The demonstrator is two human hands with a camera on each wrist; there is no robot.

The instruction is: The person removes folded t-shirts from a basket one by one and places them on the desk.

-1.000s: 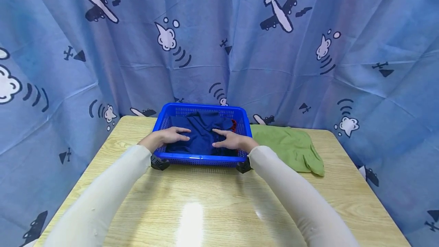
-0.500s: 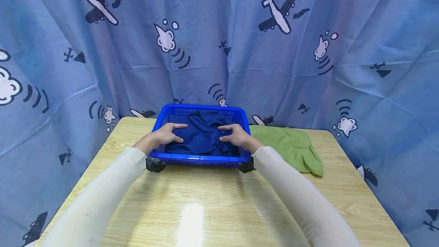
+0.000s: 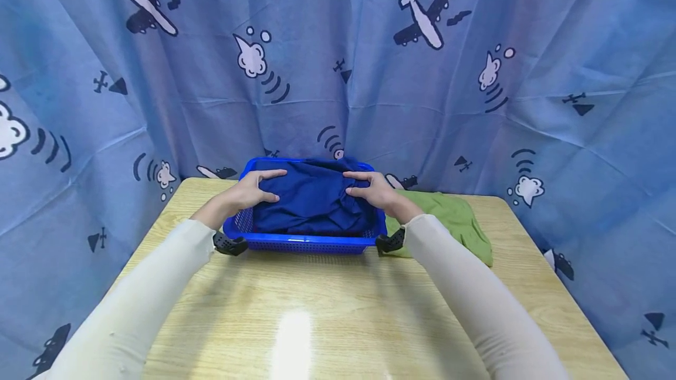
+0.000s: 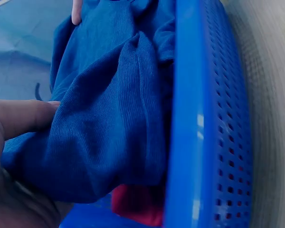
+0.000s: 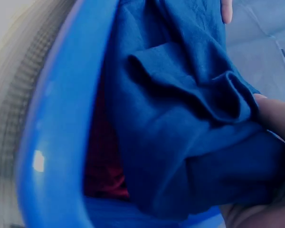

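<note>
Curtain fabric in blue, printed with dark-and-white airplanes and white clouds (image 3: 311, 116), fills the background. In front stands one light wood-grain table (image 3: 237, 321). On it sits one bright blue rectangular plastic basket with perforated walls (image 3: 306, 240), its long sides running left to right. Two arms in off-white long sleeves (image 3: 148, 292) reach forward from the near side.

One navy-blue piece of ribbed-looking fabric (image 3: 311, 198) is at the basket, partly inside it and, in the head view, overlapping the far rim. Its long axis runs left to right, parallel to the basket's long sides, one end toward each hand; folds crease its right part. One green cloth (image 3: 459, 221) lies on the table to the right, partly behind the right arm.

There are two bare hands. The left hand (image 3: 244, 193) pinches the navy fabric's left end, thumb on one side and fingers on the other; the right hand (image 3: 381, 193) grips the right end likewise. Two black wrist devices (image 3: 230, 244) show, one below each wrist. Red fabric (image 4: 140, 205) peeks out beneath the navy piece; how many pieces, I cannot tell.
</note>
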